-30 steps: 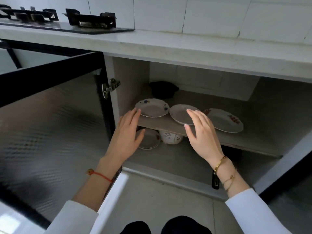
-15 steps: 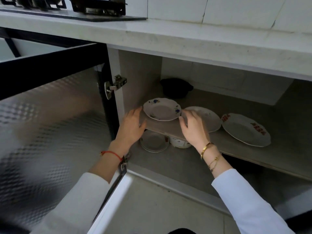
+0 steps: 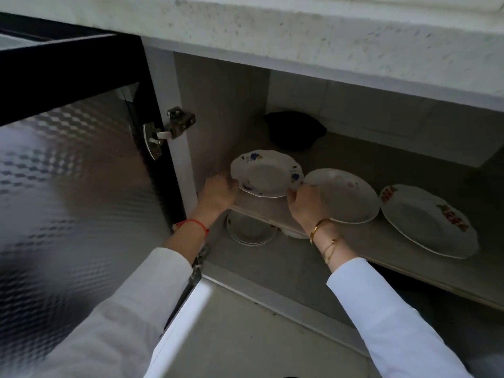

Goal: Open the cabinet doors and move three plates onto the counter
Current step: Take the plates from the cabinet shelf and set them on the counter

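Note:
The cabinet stands open, its left door [image 3: 68, 186] swung out toward me. Three plates lie on the shelf [image 3: 261, 211]. The leftmost, a blue-flowered plate [image 3: 266, 174], is gripped at both sides: my left hand [image 3: 218, 192] on its left rim, my right hand [image 3: 305, 205] on its right rim. Its front edge looks slightly raised off the shelf. A plain white plate [image 3: 346, 197] sits in the middle and a red-flowered plate [image 3: 425, 219] to the right. The counter [image 3: 300, 36] runs overhead.
A black pot [image 3: 294, 130] sits at the back of the shelf. Below the shelf lie another plate [image 3: 249, 230] and a bowl [image 3: 296, 233], partly hidden. A metal hinge [image 3: 169, 130] sticks out from the door frame. The grey floor [image 3: 245, 336] is beneath me.
I have leaned in closer to the cabinet. Both hands moved forward from the shelf edge and closed on the rims of the blue-flowered plate.

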